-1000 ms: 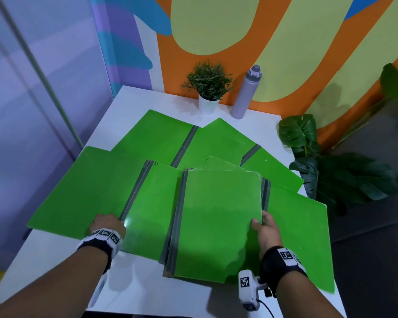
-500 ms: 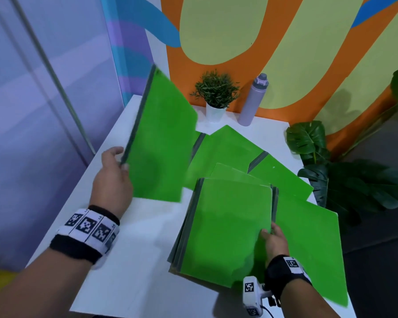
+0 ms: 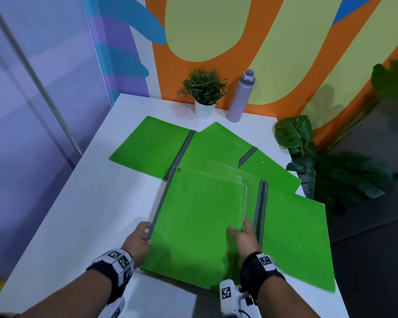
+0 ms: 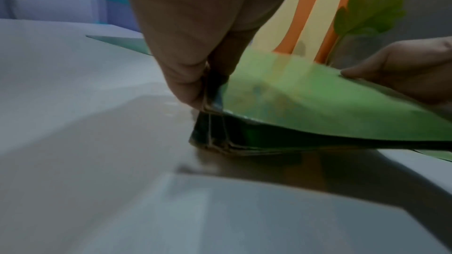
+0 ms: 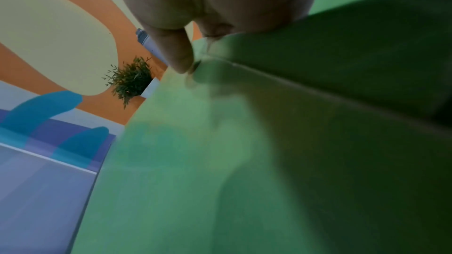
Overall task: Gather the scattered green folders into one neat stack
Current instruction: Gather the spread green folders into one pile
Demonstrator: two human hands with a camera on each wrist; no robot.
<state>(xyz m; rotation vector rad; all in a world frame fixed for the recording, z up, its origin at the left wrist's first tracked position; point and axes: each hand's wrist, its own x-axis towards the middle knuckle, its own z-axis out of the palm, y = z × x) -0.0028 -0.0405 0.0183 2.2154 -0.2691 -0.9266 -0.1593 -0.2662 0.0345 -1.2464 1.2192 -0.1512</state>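
Left hand point(image 3: 137, 241) pinching the grey spine edge of the top green folder point(image 3: 193, 228), lying on the stack point(image 4: 234, 147) at the near middle of the white worktop point(image 3: 97, 216). Right hand point(image 3: 245, 239) gripping its opposite edge, thumb on top. More folders point(image 3: 152, 145) spread flat behind and to the right.
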